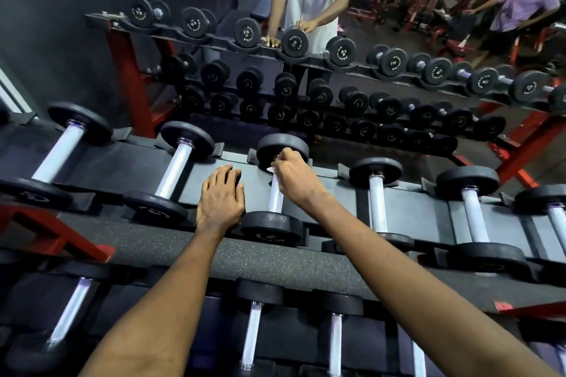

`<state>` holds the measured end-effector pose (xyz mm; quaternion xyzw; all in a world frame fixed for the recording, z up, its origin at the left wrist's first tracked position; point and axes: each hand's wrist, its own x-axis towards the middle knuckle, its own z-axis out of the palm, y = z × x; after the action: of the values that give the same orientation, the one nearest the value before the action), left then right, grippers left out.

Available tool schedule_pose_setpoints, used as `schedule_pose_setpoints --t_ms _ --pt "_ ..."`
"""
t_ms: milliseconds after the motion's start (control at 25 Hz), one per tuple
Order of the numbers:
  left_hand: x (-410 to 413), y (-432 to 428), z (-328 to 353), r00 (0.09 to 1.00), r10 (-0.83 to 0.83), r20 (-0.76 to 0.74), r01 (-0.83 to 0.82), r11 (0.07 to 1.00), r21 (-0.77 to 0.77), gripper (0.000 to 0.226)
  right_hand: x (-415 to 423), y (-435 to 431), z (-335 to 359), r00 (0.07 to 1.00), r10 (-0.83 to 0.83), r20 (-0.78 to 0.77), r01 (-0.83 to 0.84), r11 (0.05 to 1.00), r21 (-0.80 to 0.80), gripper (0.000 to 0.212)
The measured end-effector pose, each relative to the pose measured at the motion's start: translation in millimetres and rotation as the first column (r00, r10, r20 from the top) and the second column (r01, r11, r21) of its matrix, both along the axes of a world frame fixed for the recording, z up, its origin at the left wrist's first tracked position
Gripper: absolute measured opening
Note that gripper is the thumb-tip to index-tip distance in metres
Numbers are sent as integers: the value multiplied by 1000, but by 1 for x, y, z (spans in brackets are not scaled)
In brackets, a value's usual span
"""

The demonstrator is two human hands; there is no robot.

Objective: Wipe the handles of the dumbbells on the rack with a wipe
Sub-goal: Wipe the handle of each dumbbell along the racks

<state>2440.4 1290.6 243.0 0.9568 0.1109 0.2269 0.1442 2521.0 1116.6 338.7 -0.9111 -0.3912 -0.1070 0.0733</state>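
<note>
A row of black dumbbells with silver handles lies across the top shelf of the rack [214, 168]. My right hand [294, 176] pinches a small white wipe [271, 169] against the far end of the middle dumbbell's handle [275, 199], close to its far weight plate [281, 147]. My left hand [222, 196] rests flat with straight fingers on the shelf just left of that dumbbell, beside its near plate [271, 228]. Most of the wipe is hidden under my fingers.
More dumbbells [176, 168] [378, 205] lie on either side, and a lower shelf [254, 330] holds others. A mirror [306, 70] behind the rack reflects it, me, and another person [520, 6] at the far right. Red frame legs [61, 236] stand at the left.
</note>
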Motion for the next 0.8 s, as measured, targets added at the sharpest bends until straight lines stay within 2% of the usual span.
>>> schedule_pose_setpoints --t_ms 160,320,600,720,800 --pt "1 0 0 1000 0 -1 0 1000 -2 32 1 1 1 991 -44 -129 54 996 76 21" --pt "1 0 1 1000 5 -2 -5 1000 -5 32 4 -1 10 966 -44 -256 76 990 115 20" --pt "0 -1 1 1000 0 -5 0 1000 7 36 -15 -16 9 946 -6 -324 67 982 178 16" --pt "1 -1 3 1000 3 -10 -3 1000 4 37 -23 -19 9 937 -31 -347 116 967 228 15" --pt "0 -1 1 1000 -1 -18 1 1000 14 37 -27 -19 10 935 11 -354 63 978 197 14"
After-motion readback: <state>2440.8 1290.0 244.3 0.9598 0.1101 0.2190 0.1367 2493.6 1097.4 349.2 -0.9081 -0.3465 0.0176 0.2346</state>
